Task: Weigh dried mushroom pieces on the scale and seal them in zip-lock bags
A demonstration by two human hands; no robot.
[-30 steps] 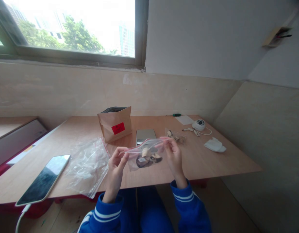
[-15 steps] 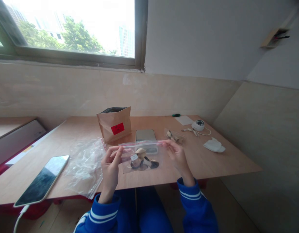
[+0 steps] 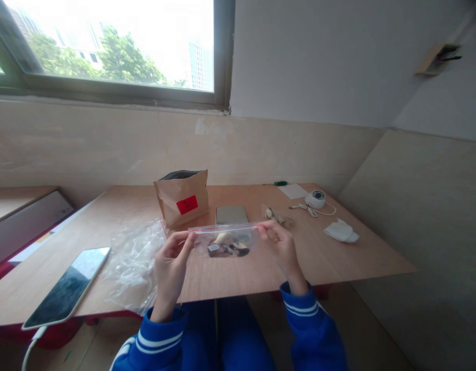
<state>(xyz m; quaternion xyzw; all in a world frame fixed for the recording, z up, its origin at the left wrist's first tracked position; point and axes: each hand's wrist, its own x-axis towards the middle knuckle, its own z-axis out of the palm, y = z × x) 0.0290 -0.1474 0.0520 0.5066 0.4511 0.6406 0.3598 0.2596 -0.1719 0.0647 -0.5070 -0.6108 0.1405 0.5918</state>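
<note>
Between my hands a clear zip-lock bag (image 3: 201, 247) is stretched by its top edge, which has a red seal line. Inside it lie several brown and cream pieces (image 3: 224, 239), like dried mushroom slices, with a small white label (image 3: 214, 248). My left hand (image 3: 174, 263) pinches the bag's top left corner between thumb and fingers. At the top right corner, my right hand (image 3: 280, 247) grips the same edge. Just behind the bag lies a flat rectangular device (image 3: 232, 214) with a pale top, partly covered by it.
A brown paper pouch (image 3: 174, 206) with a red label stands open at the back. Empty clear bags (image 3: 135, 263) and a phone (image 3: 70, 286) on a cable lie left. Rightward are another filled bag (image 3: 279, 216), a dome camera (image 3: 315, 199), a crumpled white tissue (image 3: 341, 231) and a green-handled tool (image 3: 280, 183).
The bag's lower part has swung up and away, so it looks shorter and its contents sit higher. My left hand has shifted slightly left; both hands keep their grip.
</note>
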